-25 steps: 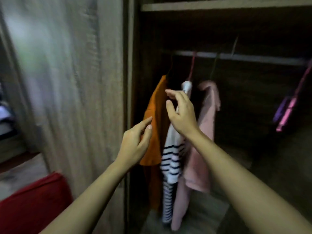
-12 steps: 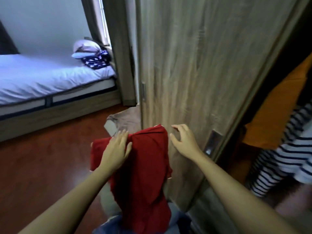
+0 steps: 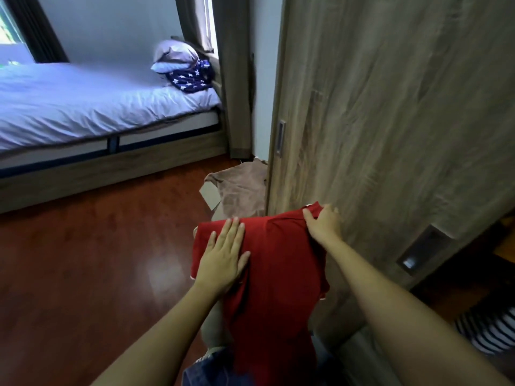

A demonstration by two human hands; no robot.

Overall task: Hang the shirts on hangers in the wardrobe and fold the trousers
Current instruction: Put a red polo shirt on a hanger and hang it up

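Note:
A red shirt (image 3: 274, 277) lies draped over a pile in front of the wardrobe's sliding door (image 3: 390, 121). My left hand (image 3: 223, 254) rests flat on the shirt's left part, fingers straight. My right hand (image 3: 323, 222) grips the shirt's far right corner, fingers curled over the edge. Blue denim (image 3: 211, 369) shows under the shirt at the bottom. A striped shirt (image 3: 485, 330) hangs inside the wardrobe at the right edge.
A brown garment (image 3: 239, 190) lies on a cardboard box beyond the red shirt. A bed (image 3: 83, 107) with pillows stands at the left across the red-brown wooden floor (image 3: 83, 260). The wardrobe door has a recessed handle (image 3: 420, 249).
My view swung from the hanging clothes in the wardrobe down to the pile. Both hands dropped onto the red shirt; the right one has closed on its far corner.

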